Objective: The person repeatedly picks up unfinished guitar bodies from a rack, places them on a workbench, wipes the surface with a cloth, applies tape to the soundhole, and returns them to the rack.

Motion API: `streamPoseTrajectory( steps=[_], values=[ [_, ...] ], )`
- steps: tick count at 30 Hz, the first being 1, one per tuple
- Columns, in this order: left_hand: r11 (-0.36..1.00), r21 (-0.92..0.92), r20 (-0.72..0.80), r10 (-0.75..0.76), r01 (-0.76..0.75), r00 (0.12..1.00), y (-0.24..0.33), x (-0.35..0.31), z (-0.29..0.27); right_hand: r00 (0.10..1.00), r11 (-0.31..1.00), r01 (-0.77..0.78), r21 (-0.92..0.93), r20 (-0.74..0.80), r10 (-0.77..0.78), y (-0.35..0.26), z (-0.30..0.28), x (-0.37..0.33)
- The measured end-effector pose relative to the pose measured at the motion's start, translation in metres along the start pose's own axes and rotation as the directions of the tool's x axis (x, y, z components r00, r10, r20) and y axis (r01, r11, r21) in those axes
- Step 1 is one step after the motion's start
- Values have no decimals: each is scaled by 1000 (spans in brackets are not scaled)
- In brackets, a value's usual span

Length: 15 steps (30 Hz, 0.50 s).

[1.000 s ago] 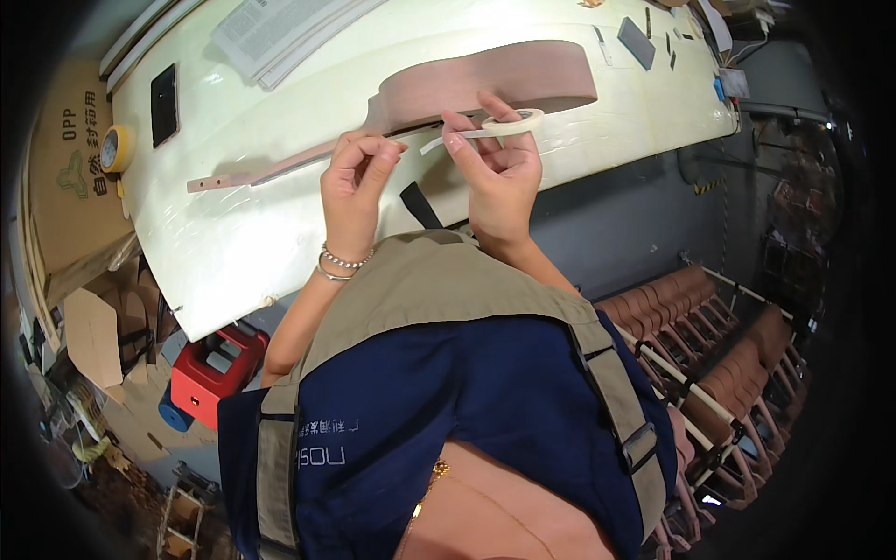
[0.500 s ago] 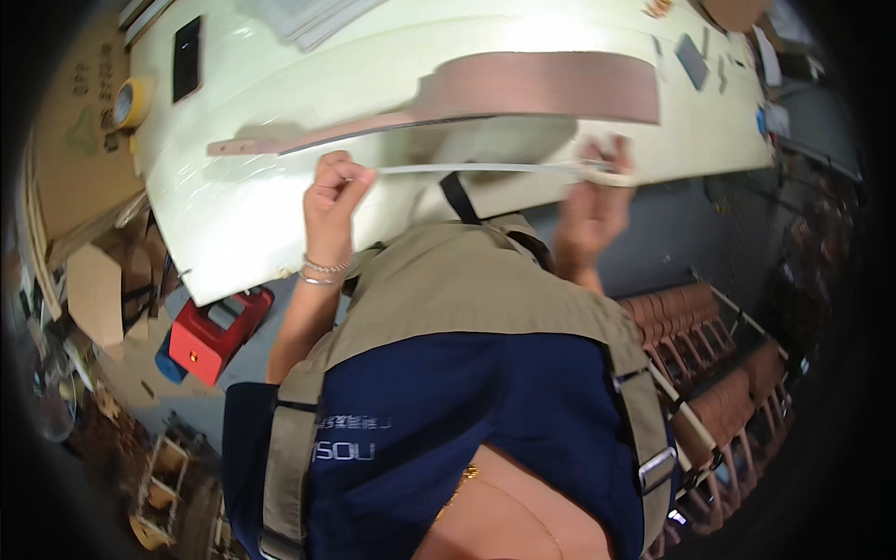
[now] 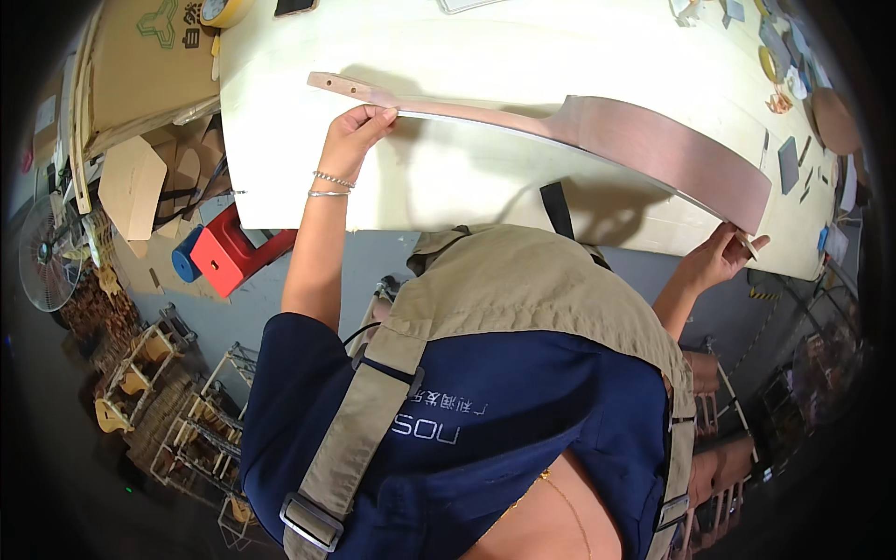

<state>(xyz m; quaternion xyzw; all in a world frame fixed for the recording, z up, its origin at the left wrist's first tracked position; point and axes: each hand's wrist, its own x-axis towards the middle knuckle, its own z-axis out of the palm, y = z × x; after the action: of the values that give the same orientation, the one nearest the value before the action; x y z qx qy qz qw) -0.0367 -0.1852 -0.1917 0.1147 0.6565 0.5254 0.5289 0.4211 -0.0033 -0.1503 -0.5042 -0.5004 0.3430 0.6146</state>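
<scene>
A bare-wood ukulele [image 3: 672,145] lies on its side on the table, its headstock with two holes to the left and its body to the right. Along its near edge runs a thin pale strip of tape [image 3: 495,131]. My left hand [image 3: 353,140] is closed, pinching the strip's end against the neck near the headstock. At the body's right end my right hand [image 3: 711,261] is closed around a small roll of tape [image 3: 749,246], which shows edge-on between its fingers.
The pale table [image 3: 280,168] has a phone [image 3: 295,6], a yellow tape roll [image 3: 222,9] beside it and a dark flat block [image 3: 789,164]. A red stool [image 3: 229,254], a cardboard box [image 3: 131,187] and a fan [image 3: 49,250] stand left. Racks of wooden instruments [image 3: 719,467] are lower right.
My hands have moved wider apart, stretching the tape longer. The strip, held clear of the ukulele before, now lies along its edge. The view has shifted, and the ukulele appears more tilted.
</scene>
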Motion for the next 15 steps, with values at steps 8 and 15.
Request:
streamPoseTrajectory(
  steps=[8, 15],
  values=[
    [997, 70, 31, -25, 22, 999, -1, 5, -6, 1000, 1000, -5, 0, -9, 5, 6, -5, 1],
    [997, -4, -59, -76, 76, 995, 2, 3, -2, 1000, 1000, -11, -14, -21, 10, 8, -6, 1]
  ],
)
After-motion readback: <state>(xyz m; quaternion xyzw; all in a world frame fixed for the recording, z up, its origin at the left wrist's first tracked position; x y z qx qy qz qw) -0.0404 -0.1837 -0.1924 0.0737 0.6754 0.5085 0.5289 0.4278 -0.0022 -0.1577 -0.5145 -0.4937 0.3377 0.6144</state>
